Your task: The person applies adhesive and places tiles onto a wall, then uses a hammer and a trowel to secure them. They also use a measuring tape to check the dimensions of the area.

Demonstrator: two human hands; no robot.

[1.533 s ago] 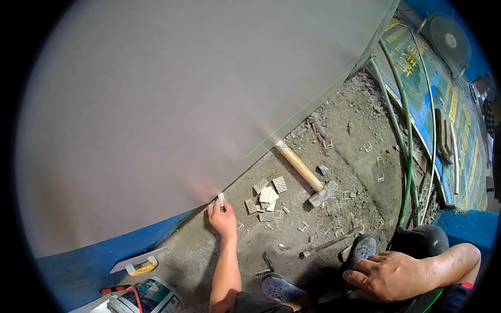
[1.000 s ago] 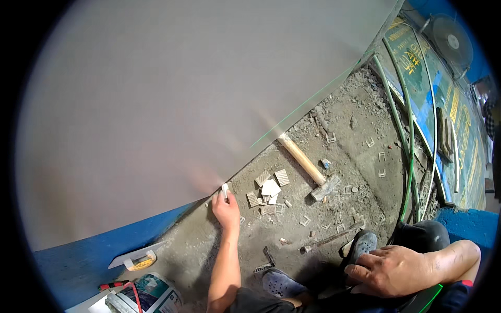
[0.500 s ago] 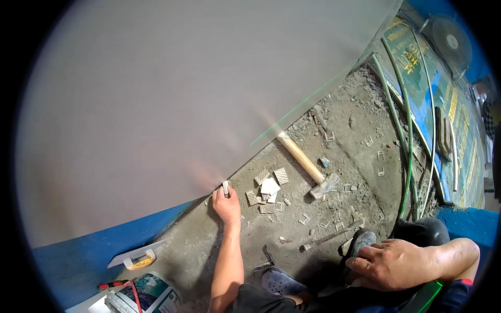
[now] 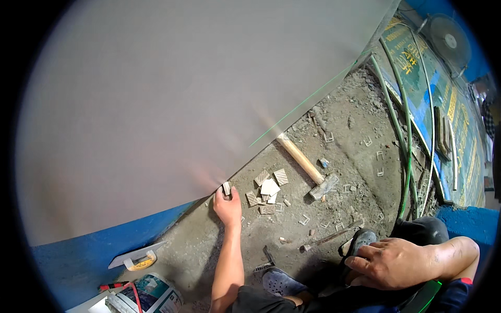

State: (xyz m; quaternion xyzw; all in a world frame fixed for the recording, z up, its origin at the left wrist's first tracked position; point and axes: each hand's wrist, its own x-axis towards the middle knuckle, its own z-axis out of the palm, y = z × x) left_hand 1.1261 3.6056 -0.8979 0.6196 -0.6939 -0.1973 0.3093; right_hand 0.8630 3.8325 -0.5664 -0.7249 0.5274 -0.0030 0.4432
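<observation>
There it was: the left hand (image 4: pixel 227 207) had barely moved along the floor in the last half second, but the small wooden block (image 4: pixel 226 189) between its thumb and fingers had turned, and a broader, grained face now showed. The block sat right at the lower edge of the big grey panel (image 4: pixel 156 115), apparently touching it, so this looked like a fine adjustment of the block's seat rather than a fresh placement. The grip seemed light, pinched from both sides.

Over on the right, no change: the right hand (image 4: pixel 389 263) lay palm-down, fingers loosely bent, above the clog (image 4: pixel 362 242); whether anything was under it, I couldn't tell.

And the materials! The panel was smooth, faintly glossy, crossed by a thin green light line (image 4: pixel 302 104). Beside the working hand, a loose heap of flat square wooden pieces (image 4: pixel 270 187) showed pale faces and striped grain. The sledgehammer (image 4: pixel 301 159) had a round yellowish handle and a blocky, dusty head. U-shaped clips (image 4: pixel 304 219) littered the gritty, crumbling concrete floor (image 4: pixel 360 182).
</observation>
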